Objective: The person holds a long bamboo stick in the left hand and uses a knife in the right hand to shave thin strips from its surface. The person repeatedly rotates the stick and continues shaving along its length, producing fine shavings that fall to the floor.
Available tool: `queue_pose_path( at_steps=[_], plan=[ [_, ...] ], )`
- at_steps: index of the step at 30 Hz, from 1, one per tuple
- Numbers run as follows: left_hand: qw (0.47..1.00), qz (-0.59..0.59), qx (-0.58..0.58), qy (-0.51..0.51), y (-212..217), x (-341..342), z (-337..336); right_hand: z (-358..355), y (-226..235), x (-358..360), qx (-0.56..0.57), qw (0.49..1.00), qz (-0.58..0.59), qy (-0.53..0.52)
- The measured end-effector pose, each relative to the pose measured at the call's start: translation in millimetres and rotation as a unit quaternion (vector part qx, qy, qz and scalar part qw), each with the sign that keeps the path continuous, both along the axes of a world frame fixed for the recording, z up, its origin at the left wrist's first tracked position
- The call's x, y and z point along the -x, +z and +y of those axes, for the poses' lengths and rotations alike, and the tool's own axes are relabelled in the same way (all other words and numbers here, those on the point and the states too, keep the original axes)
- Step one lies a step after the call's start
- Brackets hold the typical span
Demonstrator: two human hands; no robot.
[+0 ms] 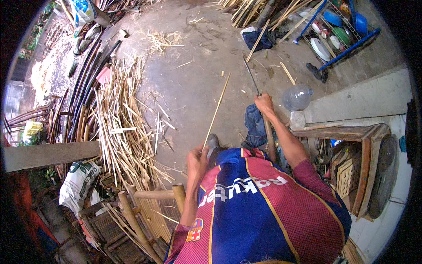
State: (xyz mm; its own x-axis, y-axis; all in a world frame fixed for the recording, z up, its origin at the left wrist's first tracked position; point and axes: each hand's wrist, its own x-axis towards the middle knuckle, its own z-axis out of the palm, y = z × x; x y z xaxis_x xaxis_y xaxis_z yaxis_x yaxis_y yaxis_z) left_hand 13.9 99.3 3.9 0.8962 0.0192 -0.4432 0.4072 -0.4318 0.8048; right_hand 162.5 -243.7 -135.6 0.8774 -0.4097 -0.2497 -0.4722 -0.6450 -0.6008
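I am sitting over a bare concrete floor [193, 88], grey, scuffed and littered with straw bits. On my left a big heap of split bamboo [121, 127] is lying fanned across it, with a row of dark poles [88, 83] just beyond and a wooden plank [48, 154] crossing below them. A white sack [77, 180] is slumping under the plank. Near my left knee a bamboo frame [154, 196] is standing, its round posts pale. On my right a wooden bench [351, 149] is sitting against a pale wall, and further off a blue rack [338, 35] is holding plates and bowls. A clear plastic bottle [297, 97] is resting on the floor near my right hand, with a blue cloth [255, 125] lying below that hand.

My left hand [197, 163] is holding the strip [216, 110], a long, thin, pale bamboo sliver. My fingers are closing round its near end, and it is slanting up and away over the floor, its far tip free in the air. My right hand [264, 104] is wrapping tight round the handle of a knife [251, 75], whose narrow dark blade is pointing away from me, apart from the strip.
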Motion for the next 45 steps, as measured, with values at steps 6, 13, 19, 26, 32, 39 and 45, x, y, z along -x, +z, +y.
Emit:
queue_pose_path(
  at_steps=[6, 13, 19, 26, 32, 39, 45],
  plan=[
    [0.996, 0.013, 0.056, 0.061, -6.9, -18.4, -12.9, 49.6, 43.5, 40.9, -0.032, 0.986, -0.052, 0.156],
    [0.998, 0.0, 0.044, 0.05, -2.2, -31.2, -22.6, 63.8, 65.1, 72.5, 0.012, 0.935, -0.037, 0.353],
    [0.999, 0.002, 0.031, 0.044, -8.1, -23.9, -17.6, 53.2, 68.7, 52.0, 0.033, 0.95, -0.04, 0.308],
    [0.998, 0.006, 0.056, 0.034, -2.5, -15.7, -7.5, 59.2, 64.2, 42.1, 0.035, 0.958, -0.006, 0.284],
    [0.996, 0.032, 0.079, 0.023, 15.1, -7.6, -10.8, -0.7, -6.1, 2.9, 0.009, 0.999, 0.029, 0.045],
    [0.998, -0.036, -0.018, 0.046, -13.8, -7.6, -1.8, 9.9, 32.1, 26.5, 0.029, 0.989, -0.034, 0.142],
    [0.969, -0.162, -0.185, -0.018, -27.5, -25.5, -12.4, 81.6, 102.0, 84.6, 0.042, 0.919, 0.018, 0.393]
  ],
)
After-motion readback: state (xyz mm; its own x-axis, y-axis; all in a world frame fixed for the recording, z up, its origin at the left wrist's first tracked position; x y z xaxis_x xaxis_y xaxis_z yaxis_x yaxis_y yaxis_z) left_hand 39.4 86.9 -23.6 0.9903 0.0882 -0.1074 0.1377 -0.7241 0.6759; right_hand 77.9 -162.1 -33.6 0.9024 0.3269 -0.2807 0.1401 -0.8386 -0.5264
